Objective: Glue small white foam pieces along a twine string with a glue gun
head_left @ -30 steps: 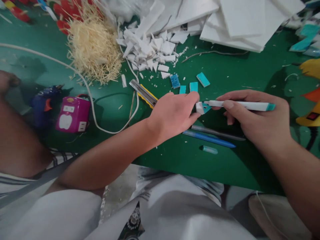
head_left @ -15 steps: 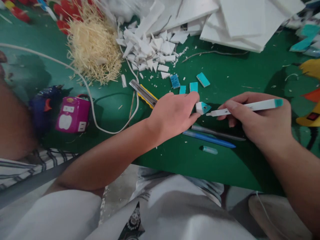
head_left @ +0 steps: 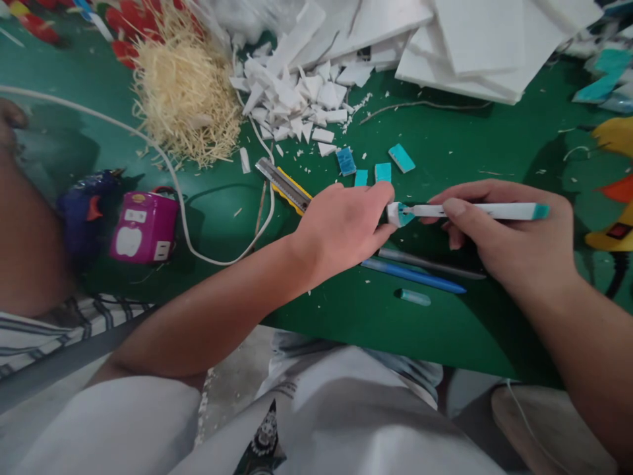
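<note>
My left hand [head_left: 346,224] pinches a small white foam piece [head_left: 395,214] that is partly coloured teal, holding it on the green table [head_left: 445,145]. My right hand [head_left: 509,234] grips a white marker with a teal end [head_left: 484,210], and its tip touches the foam piece. Several teal-coloured foam pieces [head_left: 376,165] lie just beyond my left hand. The marker's teal cap [head_left: 414,297] lies near the table's front edge.
A blue pen [head_left: 413,275] and a grey pen lie under my hands. A yellow utility knife [head_left: 284,187], a pile of white foam scraps [head_left: 291,99], straw-like sticks [head_left: 185,86], white foam boards [head_left: 469,46], a pink box [head_left: 144,226], a blue glue gun and a white cable are around. Another person's arm [head_left: 30,224] is at left.
My right hand drew the marker back from the foam piece, then brought its tip onto the piece again. The arm at left shifted slightly.
</note>
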Demonstrator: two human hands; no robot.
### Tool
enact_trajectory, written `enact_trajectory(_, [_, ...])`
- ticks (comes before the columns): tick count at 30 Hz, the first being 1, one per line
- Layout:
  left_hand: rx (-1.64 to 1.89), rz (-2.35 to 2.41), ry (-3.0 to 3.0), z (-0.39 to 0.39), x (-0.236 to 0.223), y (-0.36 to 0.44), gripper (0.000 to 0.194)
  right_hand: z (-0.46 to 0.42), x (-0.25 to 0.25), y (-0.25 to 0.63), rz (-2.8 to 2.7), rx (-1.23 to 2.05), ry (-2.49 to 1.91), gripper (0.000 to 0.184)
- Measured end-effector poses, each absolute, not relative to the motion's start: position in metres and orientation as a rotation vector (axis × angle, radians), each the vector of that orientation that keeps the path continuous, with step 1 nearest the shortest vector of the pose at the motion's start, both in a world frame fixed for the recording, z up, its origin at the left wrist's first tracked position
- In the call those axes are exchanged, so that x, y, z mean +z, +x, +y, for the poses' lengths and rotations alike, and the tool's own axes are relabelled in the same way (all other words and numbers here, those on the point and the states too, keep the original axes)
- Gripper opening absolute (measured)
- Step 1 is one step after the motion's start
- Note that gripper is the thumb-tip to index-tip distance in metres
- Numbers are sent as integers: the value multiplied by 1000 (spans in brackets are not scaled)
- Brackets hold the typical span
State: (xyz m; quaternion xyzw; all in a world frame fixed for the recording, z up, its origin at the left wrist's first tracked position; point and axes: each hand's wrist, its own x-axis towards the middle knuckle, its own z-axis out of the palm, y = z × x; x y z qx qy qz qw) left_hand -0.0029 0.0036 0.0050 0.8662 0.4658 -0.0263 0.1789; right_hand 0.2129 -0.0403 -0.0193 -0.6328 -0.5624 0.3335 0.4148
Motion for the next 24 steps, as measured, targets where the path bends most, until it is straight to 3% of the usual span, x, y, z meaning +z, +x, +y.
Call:
enact_trajectory(3, [-68,1319,2452,3,5,-4,25,-39,-18,211,-1390,887,-1564,11])
enact_trajectory(10, [-19,1305,2457,4,4,-4,21,-40,-8,209,-1398,921,-1642,21])
enact_trajectory(15, [-37,1303,2460,3,5,-4,22,-40,-4,206,-1382,911,-1641,13])
enact_trajectory(20, [-6,1295,2475,3,3,-5,21,-39,-5,207,-1412,947,-1645,23])
enact_trajectory(24, [-43,1306,2462,4,4,-4,23,-39,-9,209,-1387,897,-1601,9])
